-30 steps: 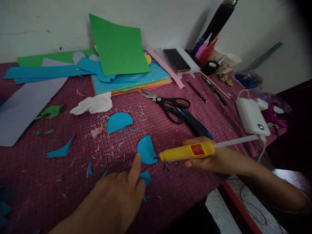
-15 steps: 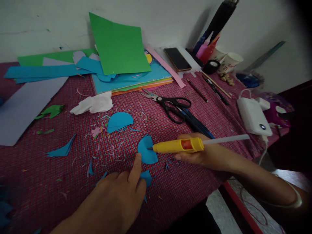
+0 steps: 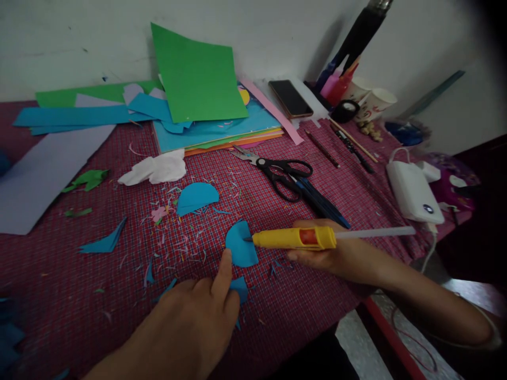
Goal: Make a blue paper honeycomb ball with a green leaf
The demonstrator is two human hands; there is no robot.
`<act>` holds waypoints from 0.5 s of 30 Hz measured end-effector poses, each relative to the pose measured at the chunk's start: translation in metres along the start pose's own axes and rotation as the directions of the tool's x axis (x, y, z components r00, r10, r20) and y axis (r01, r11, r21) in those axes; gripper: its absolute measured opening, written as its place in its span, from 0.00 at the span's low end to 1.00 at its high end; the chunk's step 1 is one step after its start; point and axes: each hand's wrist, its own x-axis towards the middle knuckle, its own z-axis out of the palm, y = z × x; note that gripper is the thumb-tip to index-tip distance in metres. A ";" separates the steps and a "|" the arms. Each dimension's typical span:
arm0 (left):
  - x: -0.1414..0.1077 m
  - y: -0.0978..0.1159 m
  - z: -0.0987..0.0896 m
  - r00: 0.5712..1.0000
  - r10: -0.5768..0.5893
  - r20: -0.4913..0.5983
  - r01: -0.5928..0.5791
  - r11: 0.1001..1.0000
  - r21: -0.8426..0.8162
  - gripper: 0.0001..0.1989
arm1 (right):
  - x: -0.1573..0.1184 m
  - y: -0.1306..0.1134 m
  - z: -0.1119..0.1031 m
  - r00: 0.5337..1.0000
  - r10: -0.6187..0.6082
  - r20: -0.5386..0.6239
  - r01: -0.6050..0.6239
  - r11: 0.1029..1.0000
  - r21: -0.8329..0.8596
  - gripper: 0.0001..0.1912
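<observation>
Left hand (image 3: 194, 316) lies palm down, low in the view, its forefinger stretched out and its other fingers loosely folded; the fingertip rests on the lower left edge of a rounded blue piece (image 3: 238, 251), and nothing is pinched. On the other side, the right hand (image 3: 348, 264) is wrapped around a yellow glue gun (image 3: 282, 238), though most of its fingers are hidden behind it. A pale glue stick (image 3: 376, 232) juts from the gun's back end, and the dark nozzle (image 3: 247, 239) points left over the blue piece; whether it touches or hangs just above cannot be told. The blue piece lies flat on the checked surface (image 3: 301, 301), between the two hands. Laying glue well here seems to call for light, steady pressure from that one finger, enough to stop sliding without creasing. A low nozzle, slow travel and a thin, even line should serve best, stopping short of the rim. Since the nozzle may be hot and the forefinger is near, working away from it looks wise. A blue scrap (image 3: 240, 288) beside the left hand could catch stray glue. Farther off lie a blue half-round (image 3: 198, 198) and black-handled scissors (image 3: 273, 167).
</observation>
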 end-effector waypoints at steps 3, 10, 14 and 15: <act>-0.001 -0.001 0.003 0.998 0.020 -0.060 -0.019 1.000 0.017 0.11 | -0.003 -0.002 -0.003 0.999 0.021 0.035 -0.021 1.000 -0.017 0.10; -0.004 -0.009 0.004 0.987 0.025 -0.160 -0.034 0.998 -0.052 0.12 | -0.024 -0.005 -0.020 0.996 -0.046 0.079 0.051 0.997 -0.066 0.08; -0.009 -0.021 -0.003 0.984 -0.012 -0.178 0.003 0.999 -0.054 0.19 | -0.034 0.004 -0.042 0.958 -0.056 -0.283 -0.020 0.966 -0.256 0.16; -0.011 -0.023 -0.005 0.979 -0.038 -0.202 0.025 0.998 -0.065 0.22 | -0.034 0.009 -0.049 0.927 -0.059 -0.370 -0.075 0.938 -0.337 0.20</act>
